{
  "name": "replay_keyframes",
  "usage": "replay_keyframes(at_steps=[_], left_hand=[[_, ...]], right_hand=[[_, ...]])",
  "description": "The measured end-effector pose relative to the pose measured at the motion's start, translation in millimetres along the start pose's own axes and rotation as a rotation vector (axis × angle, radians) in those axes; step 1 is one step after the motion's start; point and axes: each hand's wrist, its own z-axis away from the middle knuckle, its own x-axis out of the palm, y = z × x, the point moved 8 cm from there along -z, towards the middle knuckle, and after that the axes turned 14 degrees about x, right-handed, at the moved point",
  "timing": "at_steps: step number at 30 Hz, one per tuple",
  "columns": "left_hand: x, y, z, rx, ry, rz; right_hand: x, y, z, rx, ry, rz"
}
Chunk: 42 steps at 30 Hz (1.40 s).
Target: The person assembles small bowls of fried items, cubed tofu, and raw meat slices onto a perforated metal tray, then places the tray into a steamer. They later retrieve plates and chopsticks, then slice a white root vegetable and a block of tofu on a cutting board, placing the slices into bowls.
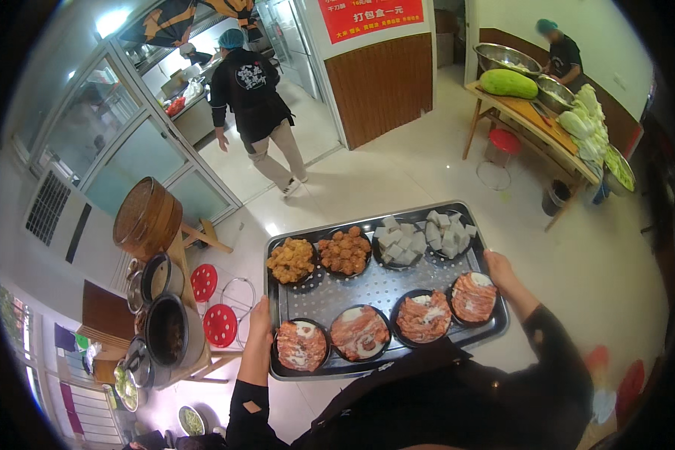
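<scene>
Both my hands carry a perforated metal tray (315, 298) level in front of my body. My left hand (260, 318) grips its left rim, and my right hand (499, 270) grips the right rim. Along the far side stand black bowls of golden fried pieces (291, 260), browned fried balls (345, 251), and two of pale grey cubes (399, 242). The near row is several dark dishes of sliced raw meat (360, 332), red with white fat. My fingers under the rim are hidden.
A person in black (253, 95) walks at the kitchen doorway. At left, a bench holds a bamboo steamer (149, 219) and pots (174, 332), beside red stools (220, 325). At right, another person (563, 59) works behind a wooden table (540, 121) bearing a large green melon (508, 83) and cabbages (585, 118).
</scene>
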Motion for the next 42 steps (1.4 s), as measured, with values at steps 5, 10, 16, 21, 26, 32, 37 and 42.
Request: replay_keyframes(at_steps=[5,10,16,21,26,32,37,42], left_hand=[[0.6,-2.6,-3.1,-0.048,-0.028,0.001],[-3.1,1.1,1.3,-0.062,-0.018,-0.141],[-0.1,-5.2,0.8,-0.156,0.018,-0.047],[0.6,2.8,6.4,-0.161,-0.011,-0.006],[9.9,14.0,13.0,-0.149,-0.005,-0.071],[3.7,1.1,9.9,-0.198,0.083,-0.059],[-5.3,-8.3,5.3,-0.2,0.005,-0.097],[-4.8,-16.1,3.2,-0.163,0.0,-0.068]], right_hand=[[3.6,6.5,-1.7,0.011,0.013,-0.028],[8.1,16.9,-1.3,0.121,-0.055,-0.075],[-4.3,-1.6,0.7,-0.012,0.021,0.109],[-6.4,-14.7,9.3,0.015,-0.014,0.092],[-6.9,-15.2,4.9,0.031,-0.038,0.076],[0.3,3.2,-1.0,0.104,-0.077,-0.042],[0.5,4.1,-1.4,0.061,-0.055,0.014],[0.2,-0.4,3.7,0.045,-0.044,-0.001]])
